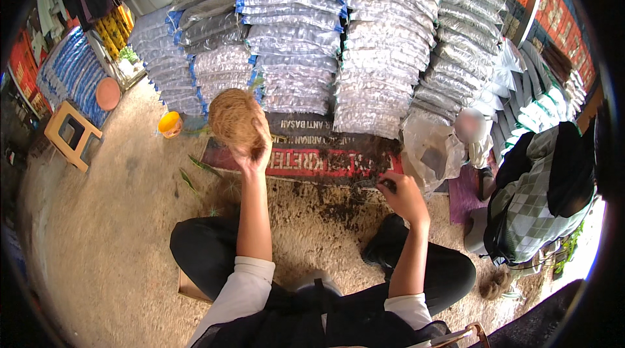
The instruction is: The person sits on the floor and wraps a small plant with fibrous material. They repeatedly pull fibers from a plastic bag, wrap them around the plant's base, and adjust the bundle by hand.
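My left hand (pixel 256 147) is raised, its fingers curled round the underside and right side of a ball of brown coconut fibre (pixel 232 115). Lower and to the right, my right hand (pixel 405 197) is closed, thumb and fingers drawn together over the scattered dark soil (pixel 342 212). Whatever it pinches, if anything, is too small to make out. Beyond it, a translucent plastic bag (pixel 426 146) stands partly open with something dark inside. A red and black printed sheet (pixel 299 160) lies in front of me, soil strewn over its right part.
Tall stacks of filled plastic packs (pixel 293 42) line the back. At the left are a yellow tub (pixel 170 125), a tan stool (pixel 73 136) and green leaves (pixel 187 180). A person (pixel 480 146) is beyond the bag; a checkered backpack (pixel 537 198) and a fibre clump (pixel 496 284) lie right.
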Available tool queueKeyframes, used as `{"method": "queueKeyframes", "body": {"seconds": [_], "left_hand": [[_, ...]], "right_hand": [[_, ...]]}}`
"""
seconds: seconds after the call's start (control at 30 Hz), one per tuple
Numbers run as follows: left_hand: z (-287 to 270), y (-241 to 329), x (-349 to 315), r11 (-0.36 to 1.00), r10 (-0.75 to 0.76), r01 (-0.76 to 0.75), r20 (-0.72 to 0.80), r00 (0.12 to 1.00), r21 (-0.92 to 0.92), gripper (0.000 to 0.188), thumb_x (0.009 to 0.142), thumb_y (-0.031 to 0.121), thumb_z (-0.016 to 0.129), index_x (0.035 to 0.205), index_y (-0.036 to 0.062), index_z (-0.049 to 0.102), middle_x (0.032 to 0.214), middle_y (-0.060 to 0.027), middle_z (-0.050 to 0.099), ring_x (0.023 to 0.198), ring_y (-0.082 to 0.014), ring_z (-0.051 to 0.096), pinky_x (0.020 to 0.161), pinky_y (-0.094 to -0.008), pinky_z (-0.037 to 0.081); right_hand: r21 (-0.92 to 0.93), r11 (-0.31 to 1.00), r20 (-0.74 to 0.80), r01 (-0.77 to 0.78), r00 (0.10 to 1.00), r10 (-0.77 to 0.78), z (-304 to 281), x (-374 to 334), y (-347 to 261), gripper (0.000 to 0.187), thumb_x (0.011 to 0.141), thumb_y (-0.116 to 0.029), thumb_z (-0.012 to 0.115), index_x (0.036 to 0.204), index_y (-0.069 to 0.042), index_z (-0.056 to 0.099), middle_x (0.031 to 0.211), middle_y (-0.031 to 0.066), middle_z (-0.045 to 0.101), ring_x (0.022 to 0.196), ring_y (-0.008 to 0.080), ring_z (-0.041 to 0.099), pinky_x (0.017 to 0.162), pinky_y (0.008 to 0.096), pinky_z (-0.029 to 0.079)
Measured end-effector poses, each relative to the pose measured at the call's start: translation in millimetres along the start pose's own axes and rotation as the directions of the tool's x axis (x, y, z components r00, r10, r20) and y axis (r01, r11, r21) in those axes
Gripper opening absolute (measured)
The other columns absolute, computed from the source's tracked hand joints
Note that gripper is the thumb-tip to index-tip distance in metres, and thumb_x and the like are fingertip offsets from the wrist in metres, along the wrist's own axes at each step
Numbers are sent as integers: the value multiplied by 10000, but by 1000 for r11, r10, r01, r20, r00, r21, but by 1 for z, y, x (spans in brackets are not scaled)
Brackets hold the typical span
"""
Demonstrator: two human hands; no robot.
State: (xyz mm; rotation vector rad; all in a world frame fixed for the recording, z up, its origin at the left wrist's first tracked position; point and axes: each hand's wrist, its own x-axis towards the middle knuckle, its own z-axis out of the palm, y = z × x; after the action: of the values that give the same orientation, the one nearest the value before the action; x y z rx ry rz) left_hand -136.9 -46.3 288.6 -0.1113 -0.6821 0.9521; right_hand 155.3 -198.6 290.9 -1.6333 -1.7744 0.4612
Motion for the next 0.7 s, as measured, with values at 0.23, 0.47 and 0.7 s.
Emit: {"method": "queueKeyframes", "body": {"seconds": [0.23,0.47,0.7], "left_hand": [[-2,19,-17,995,38,-39,-12,999,-95,573,765,197,686,1254,35,437,1252,-132,481,1082,-268,545,861,-360,524],[6,30,-30,978,46,-49,-20,999,-205,523,793,190,643,1260,66,444,1245,-113,495,1058,-269,556,809,-380,544],[18,27,-40,963,45,-35,30,999,-268,398,886,183,492,1267,86,430,1229,-112,514,1035,-259,567,799,-383,543]], "right_hand": [[-138,977,302,161,946,-114,86,36,-24,244,843,-257,560,934,-34,603,798,182,630,754,368,596,674,461,461],[491,847,304,203,871,-386,195,87,-54,420,832,-218,599,1154,18,468,851,197,620,808,318,622,699,402,477],[563,824,201,-68,978,-57,267,151,-86,562,741,-242,687,1165,66,483,916,256,623,850,309,639,721,372,490]]}}
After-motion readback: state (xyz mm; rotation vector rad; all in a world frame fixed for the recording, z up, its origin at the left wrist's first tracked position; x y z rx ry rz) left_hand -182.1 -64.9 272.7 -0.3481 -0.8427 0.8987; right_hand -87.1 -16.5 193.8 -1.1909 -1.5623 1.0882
